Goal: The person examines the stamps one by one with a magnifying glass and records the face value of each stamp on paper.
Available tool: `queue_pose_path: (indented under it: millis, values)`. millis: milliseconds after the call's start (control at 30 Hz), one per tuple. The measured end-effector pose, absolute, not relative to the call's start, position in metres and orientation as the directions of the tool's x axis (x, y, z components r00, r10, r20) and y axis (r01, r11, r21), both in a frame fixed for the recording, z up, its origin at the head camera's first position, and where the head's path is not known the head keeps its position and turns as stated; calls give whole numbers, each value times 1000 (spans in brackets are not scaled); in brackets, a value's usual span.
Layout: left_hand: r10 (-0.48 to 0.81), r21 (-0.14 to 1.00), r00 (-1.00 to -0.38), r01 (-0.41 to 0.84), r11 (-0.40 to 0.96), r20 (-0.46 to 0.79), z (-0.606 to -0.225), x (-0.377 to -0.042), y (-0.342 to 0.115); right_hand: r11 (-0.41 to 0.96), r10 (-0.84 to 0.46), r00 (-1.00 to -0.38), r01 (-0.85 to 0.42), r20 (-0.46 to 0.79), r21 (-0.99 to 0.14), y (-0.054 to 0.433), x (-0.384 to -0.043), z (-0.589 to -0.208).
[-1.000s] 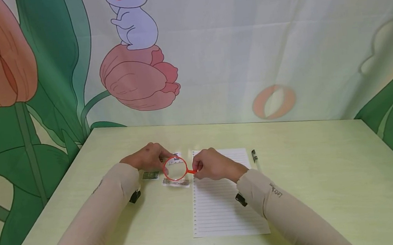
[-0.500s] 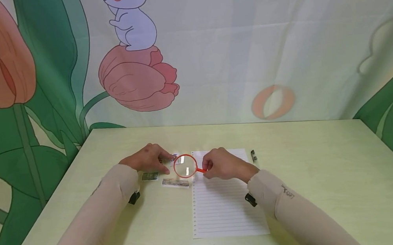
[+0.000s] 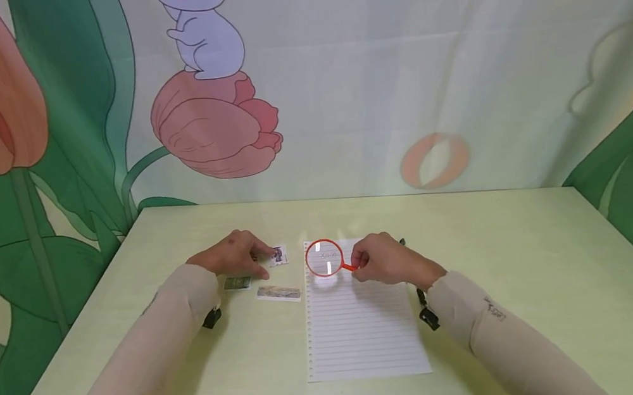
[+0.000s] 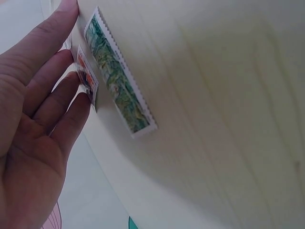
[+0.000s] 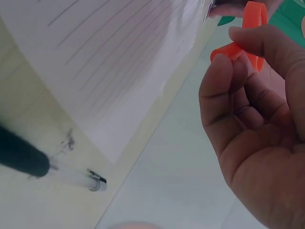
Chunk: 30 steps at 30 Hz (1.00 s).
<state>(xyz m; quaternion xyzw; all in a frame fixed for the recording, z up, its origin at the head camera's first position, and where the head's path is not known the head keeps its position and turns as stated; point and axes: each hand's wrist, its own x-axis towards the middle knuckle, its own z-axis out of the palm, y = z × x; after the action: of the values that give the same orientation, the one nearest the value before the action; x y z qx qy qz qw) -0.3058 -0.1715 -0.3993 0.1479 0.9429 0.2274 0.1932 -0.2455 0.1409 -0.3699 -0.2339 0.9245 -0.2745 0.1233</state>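
Observation:
My right hand pinches the short handle of a small orange-red magnifying glass between thumb and fingers. Its round lens is over the top left of a sheet of lined paper, and a few written marks show through it. In the right wrist view the orange handle sits at the fingertips. My left hand is beside several postage stamps, fingers extended and nearly straight. Nearest it are a green stamp, an orange-toned stamp partly behind its fingers, and a white-edged stamp at its fingertips.
A long, wide stamp lies left of the paper's punched edge. A pen lies right of the paper, mostly hidden by the right arm in the head view. Behind the pale table hangs a printed curtain.
The right hand has carried the magnifying glass rightward, from over the stamps to over the lined paper. The left hand stays by the stamps, and the white-edged stamp now shows uncovered by the lens.

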Motion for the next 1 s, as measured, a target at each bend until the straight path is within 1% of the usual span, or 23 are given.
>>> queue_pose_path:
  millis: [333,500,1000]
  values:
    - [350,506,-886,162,847,-303,-401,-305,-173,762,-456,-883,-324,-110,-561,158,-245,-375]
    - [349,501,-886,162,850,-305,-400,-304,-172,768,-425,-895,-275,-138,-578,169,-246,-377]
    - [341,502,-889,154,851,-305,-401,-304,-171,757,-415,-902,-266,-123,-597,198,-244,-379]
